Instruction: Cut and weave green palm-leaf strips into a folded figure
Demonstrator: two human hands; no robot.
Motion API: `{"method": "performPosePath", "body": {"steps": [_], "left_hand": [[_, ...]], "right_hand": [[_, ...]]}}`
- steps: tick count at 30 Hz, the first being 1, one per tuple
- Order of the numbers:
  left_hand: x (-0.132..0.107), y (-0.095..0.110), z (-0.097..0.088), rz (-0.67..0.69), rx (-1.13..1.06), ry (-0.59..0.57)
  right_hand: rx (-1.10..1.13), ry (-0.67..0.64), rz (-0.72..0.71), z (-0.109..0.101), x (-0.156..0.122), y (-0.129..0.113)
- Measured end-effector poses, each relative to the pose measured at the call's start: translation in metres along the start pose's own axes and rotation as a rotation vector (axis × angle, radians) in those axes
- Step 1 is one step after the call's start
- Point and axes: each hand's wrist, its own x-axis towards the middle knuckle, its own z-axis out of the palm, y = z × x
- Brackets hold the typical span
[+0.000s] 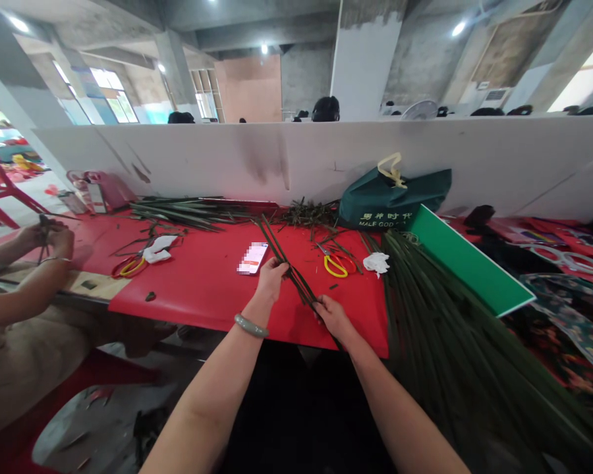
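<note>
Several long, narrow green leaf strips run aslant above the red table cover, gripped at two places. The left hand has its fingers closed around them farther up, with loose ends poking out beyond toward the partition. The right hand pinches them lower down, near the table's front edge, fingertips together; between both hands the strips lie exposed.

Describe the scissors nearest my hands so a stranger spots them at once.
Over the red table cover, find the wearer's right hand gripping leaf strips. Just beyond it lie scissors with yellow and red handles. The similar pair farther left meets a white tissue; this one touches none.
</note>
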Motion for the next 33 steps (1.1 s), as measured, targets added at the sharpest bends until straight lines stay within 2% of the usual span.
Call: {"method": "performPosePath", "body": {"steps": [12,33], "left_hand": [[0.005,0.032,0.0,0.032,-0.04,0.068],[0.023,0.069,-0.009,0.183,-0.06,0.083]], "right_hand": [[-0.034,-0.001,0.012,-0.002,-0.002,-0.006],[-0.027,0.002,-0.007,-0.002,-0.004,-0.006]]}}
